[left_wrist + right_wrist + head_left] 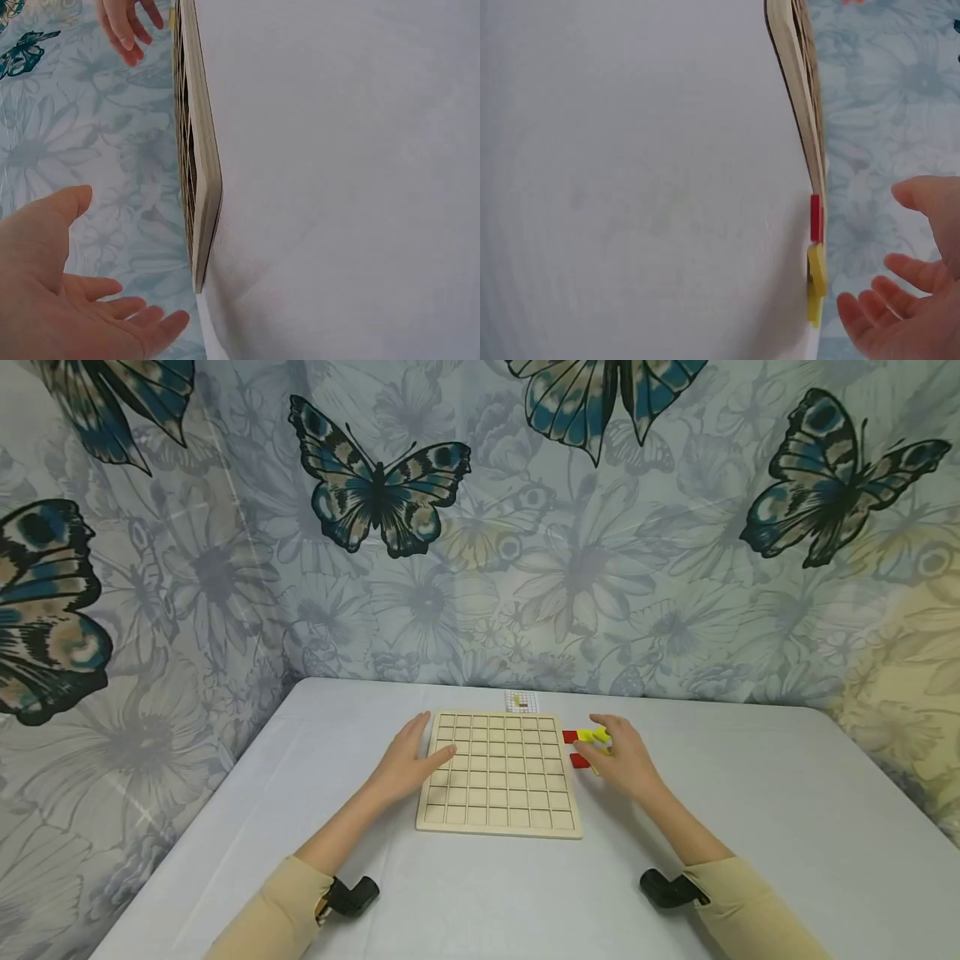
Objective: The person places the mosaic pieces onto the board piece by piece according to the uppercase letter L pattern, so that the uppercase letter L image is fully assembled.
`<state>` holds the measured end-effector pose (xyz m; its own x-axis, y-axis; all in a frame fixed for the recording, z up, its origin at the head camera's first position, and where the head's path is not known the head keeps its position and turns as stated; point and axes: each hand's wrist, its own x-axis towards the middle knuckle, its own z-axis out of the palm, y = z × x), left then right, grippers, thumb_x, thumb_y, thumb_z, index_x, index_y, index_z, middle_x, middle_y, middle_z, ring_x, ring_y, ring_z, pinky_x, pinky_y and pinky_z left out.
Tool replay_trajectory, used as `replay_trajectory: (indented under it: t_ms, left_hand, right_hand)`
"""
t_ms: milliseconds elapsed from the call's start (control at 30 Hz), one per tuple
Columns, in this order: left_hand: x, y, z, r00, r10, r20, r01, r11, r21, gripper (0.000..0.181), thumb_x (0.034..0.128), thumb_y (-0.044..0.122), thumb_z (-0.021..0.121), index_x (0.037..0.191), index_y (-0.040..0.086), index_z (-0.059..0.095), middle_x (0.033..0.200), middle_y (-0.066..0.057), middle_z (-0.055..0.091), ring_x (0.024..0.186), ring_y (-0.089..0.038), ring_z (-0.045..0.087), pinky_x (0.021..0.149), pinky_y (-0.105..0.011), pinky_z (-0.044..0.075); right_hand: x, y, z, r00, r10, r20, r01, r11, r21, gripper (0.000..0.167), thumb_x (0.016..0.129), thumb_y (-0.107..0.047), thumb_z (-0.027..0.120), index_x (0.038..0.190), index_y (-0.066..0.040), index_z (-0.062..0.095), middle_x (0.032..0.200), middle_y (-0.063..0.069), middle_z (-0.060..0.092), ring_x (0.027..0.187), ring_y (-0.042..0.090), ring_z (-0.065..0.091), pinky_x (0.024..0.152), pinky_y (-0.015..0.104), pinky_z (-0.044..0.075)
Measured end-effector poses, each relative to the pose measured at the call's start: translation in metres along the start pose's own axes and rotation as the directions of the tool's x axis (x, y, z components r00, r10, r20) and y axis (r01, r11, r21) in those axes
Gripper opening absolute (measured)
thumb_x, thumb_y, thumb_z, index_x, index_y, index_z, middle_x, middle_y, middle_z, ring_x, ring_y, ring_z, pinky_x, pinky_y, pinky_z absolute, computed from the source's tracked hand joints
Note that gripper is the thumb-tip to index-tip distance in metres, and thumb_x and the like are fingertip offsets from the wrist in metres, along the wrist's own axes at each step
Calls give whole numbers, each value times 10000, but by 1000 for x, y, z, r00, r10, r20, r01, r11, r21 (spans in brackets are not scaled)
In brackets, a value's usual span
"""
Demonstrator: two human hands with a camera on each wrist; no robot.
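A pale wooden grid board (498,770) with square cells lies flat on the white table. My left hand (405,762) is at the board's left edge, thumb over the grid; in the left wrist view that hand (75,292) has its fingers spread and holds nothing. To the board's right, my right hand (618,762) hovers over small red tiles (579,761) and yellow tiles (602,735), partly hiding them. The right wrist view shows this hand (907,292) with fingers loosely extended, apart from the yellow pieces (817,277) and a red piece (816,217).
A small printed grid card (521,702) lies behind the board. The white table (750,793) reaches back to a wall of butterfly-patterned cloth (585,552). Black wrist cameras (352,897) stick out from both sleeves.
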<state>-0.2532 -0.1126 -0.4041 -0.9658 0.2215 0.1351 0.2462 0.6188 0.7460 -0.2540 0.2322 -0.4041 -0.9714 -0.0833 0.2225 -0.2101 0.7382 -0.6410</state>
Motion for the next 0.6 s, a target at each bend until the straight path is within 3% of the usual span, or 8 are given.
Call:
replay_trajectory:
  t_ms: [100,267,467,600]
  left_hand:
    - [-2,-1,0,999,-39,14,39,999,-20,804,937,425,626,1525,9,271,1555,-222,266,1435,-403,216,1109,-582,213]
    - [-7,-3,0,992,-82,95,82,997,-4,789,942,398,626,1527,7,268,1551,-230,270,1431,-411,221,1102,-588,224]
    - [-11,-6,0,982,-86,167,84,996,16,842,932,399,637,1530,-25,222,1558,-255,228,1437,-420,192,1117,-573,198]
    - [-12,-8,1,981,-56,184,55,998,9,854,925,384,647,1518,-59,220,1546,-280,234,1433,-429,193,1118,-574,195]
  right_hand:
    - [0,4,-3,1000,10,10,-10,1000,-1,537,945,-237,640,1367,57,486,1396,277,414,1199,423,444,938,542,448]
    - [-2,8,-8,998,59,21,-58,997,-45,446,935,-231,646,1286,34,571,1297,245,498,1112,391,491,886,511,461]
    - [-4,12,-11,993,100,59,-95,991,-93,381,909,-205,680,1195,42,622,1169,224,547,966,327,520,723,384,476]
    - [-6,16,-12,990,112,84,-103,989,-108,362,880,-190,721,1154,34,644,1090,192,566,902,284,510,653,322,460]
